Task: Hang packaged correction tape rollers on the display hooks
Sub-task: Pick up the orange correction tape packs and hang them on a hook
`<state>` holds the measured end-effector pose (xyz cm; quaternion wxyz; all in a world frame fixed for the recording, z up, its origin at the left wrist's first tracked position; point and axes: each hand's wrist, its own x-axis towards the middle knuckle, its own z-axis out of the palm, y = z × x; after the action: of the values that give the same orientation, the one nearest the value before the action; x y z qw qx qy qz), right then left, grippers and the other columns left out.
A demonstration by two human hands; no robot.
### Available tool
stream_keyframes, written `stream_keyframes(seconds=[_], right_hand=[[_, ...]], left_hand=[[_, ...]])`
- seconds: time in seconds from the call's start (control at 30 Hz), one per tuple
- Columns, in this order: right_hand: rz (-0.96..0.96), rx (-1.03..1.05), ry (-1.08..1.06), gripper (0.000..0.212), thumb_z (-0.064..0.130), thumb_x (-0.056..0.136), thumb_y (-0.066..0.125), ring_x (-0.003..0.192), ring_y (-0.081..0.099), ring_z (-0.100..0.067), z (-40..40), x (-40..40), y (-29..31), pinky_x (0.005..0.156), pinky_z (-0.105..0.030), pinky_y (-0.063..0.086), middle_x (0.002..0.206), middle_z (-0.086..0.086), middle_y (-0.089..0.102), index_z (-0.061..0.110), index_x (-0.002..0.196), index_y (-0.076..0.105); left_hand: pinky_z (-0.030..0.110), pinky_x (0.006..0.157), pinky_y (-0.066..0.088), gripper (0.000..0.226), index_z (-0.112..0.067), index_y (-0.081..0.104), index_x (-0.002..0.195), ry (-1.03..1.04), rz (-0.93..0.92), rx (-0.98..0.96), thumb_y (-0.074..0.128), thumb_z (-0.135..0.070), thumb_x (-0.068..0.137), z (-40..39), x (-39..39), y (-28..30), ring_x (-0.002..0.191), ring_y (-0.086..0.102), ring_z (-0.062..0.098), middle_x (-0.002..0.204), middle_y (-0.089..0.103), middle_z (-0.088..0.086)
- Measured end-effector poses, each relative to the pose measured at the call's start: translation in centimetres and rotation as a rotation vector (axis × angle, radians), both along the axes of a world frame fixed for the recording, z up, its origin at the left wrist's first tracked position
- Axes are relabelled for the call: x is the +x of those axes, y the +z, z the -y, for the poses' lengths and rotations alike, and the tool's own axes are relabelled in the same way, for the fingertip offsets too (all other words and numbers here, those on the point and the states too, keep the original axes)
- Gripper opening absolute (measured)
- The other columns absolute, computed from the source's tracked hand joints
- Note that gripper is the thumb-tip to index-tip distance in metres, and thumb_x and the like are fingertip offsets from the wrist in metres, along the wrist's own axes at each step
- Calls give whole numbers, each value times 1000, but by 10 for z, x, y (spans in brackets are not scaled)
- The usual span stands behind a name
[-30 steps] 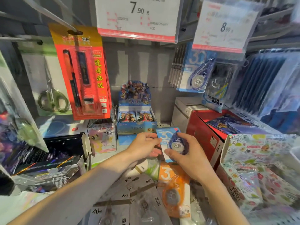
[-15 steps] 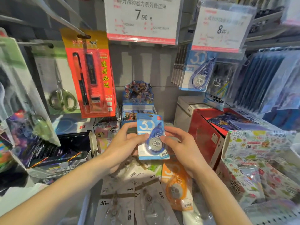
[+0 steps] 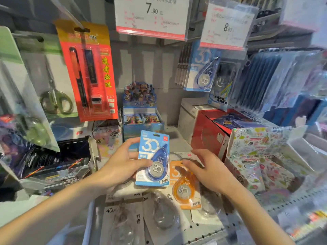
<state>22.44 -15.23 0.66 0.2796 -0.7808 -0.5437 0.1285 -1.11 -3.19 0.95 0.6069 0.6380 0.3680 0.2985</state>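
Note:
My left hand (image 3: 122, 165) holds a blue packaged correction tape roller (image 3: 153, 159) upright, thumb across its front, above the shelf. My right hand (image 3: 207, 169) has its fingers spread just right of that pack, over the top of an orange packaged roller (image 3: 185, 184) lying on the shelf; whether it touches the pack I cannot tell. Several grey packaged rollers (image 3: 123, 218) lie flat in front. More blue rollers (image 3: 201, 68) hang from a display hook at upper right, below the 8.00 price tag (image 3: 226, 27).
A red pen pack (image 3: 88, 71) and scissors (image 3: 54, 98) hang at left. A blue card display box (image 3: 141, 112) stands behind the hands, a red box (image 3: 208, 131) and sticker packs (image 3: 256, 156) at right. A 7.90 price tag (image 3: 152, 15) hangs above.
My right hand has let go of the blue pack and moved right and down over the orange one. The left hand alone now holds the blue pack.

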Motion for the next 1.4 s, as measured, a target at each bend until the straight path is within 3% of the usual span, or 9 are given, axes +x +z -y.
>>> stream_keyframes(seconds=[0.23,0.37,0.43,0.53,0.67,0.9,1.03,1.27,1.4], right_hand=[[34,-214,-35,68,80,69,68,127,52,-16,18,-13,-24,113,-38,44,127,1,62,32,117,68],[-166,-74,-86,39,54,67,91,74,75,-11,15,-18,-27,75,-43,65,88,5,80,25,82,70],[-240,-34,-113,45,51,63,94,71,74,-14,14,-21,-29,73,-46,65,89,4,79,29,88,64],[-201,10,-165,55,54,62,92,96,71,-18,11,-22,-30,88,-41,60,105,6,70,38,101,56],[-357,132,-168,41,29,81,87,63,73,-5,3,-20,-28,52,-21,56,91,5,75,29,104,52],[-610,360,-140,34,20,88,82,71,79,-14,-8,-32,3,56,-30,62,94,-1,80,19,117,64],[-777,423,-23,36,17,89,81,65,78,-14,-9,-38,27,49,-24,56,88,-1,83,12,119,62],[-823,413,149,42,25,89,81,86,82,-27,-6,-32,61,62,-39,63,101,-4,83,17,124,60],[-815,417,222,39,19,89,80,81,82,-20,5,-9,78,56,-34,61,97,-2,84,16,123,62]], left_hand=[[59,88,59,82,-33,46,136,-62,-94,69,81,6,73,1,2,-9,93,77,38,104,81,9],[55,82,62,80,-38,46,128,-76,-130,100,79,12,73,1,-2,-13,87,79,31,107,80,6],[54,83,62,80,-38,46,127,-67,-129,96,79,13,74,1,-6,-14,87,79,29,110,79,7],[43,80,64,77,-33,46,132,-41,-138,89,79,10,76,1,-13,-14,91,79,24,112,78,2],[22,64,61,66,-29,45,128,1,-121,103,78,5,81,4,-24,-8,87,79,16,103,80,-13],[17,60,58,58,-23,50,123,157,59,136,79,5,82,9,-46,16,82,78,8,106,79,-1],[17,61,58,55,-27,55,119,213,171,176,80,3,82,17,-57,34,82,79,9,102,81,-6],[22,72,62,58,-30,55,129,210,258,256,76,2,85,48,-64,63,94,78,14,105,81,-1],[28,80,63,55,-28,58,133,214,278,316,73,-1,87,73,-39,75,100,78,19,109,81,0]])
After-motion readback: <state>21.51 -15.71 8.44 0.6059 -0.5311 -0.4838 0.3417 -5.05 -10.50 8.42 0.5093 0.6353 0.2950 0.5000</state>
